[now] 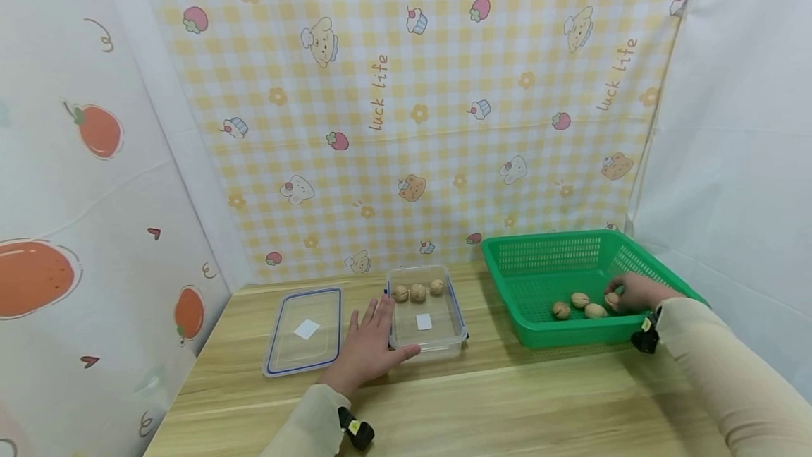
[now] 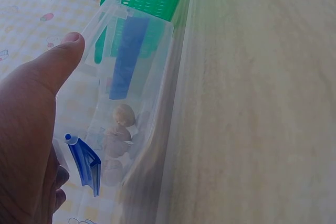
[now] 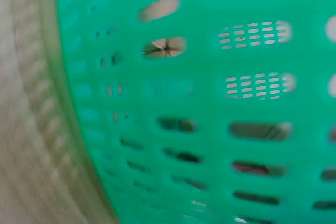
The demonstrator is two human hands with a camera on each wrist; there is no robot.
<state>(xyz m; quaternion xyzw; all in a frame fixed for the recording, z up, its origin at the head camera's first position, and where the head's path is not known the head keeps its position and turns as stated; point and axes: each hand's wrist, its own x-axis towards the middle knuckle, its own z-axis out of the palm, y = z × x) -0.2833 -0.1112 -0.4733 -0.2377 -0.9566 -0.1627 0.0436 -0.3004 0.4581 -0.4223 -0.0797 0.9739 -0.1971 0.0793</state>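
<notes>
A clear plastic food container (image 1: 438, 336) stands on the table with several walnuts (image 1: 418, 293) along its far side; three show clearly in the head view. My left hand (image 1: 366, 350) rests against its left side, fingers extended and thumb reaching over the front edge. Inside the green basket (image 1: 539, 336), my right hand (image 1: 637, 292) pinches a walnut (image 1: 612, 300) at its fingertips. Other walnuts (image 1: 580, 300) lie on the basket floor beside that hand. Through the basket's slots the right wrist view gives only a blurred glimpse of a walnut (image 3: 166, 47); the basket wall hides most of the hand.
Left of the container, a clear lid (image 1: 306, 344) with a blue seal lies flat on the wooden table (image 1: 482, 407). A blue side latch (image 2: 84, 163) hangs outward from the container. Behind the table hangs a checked cloth (image 1: 438, 161).
</notes>
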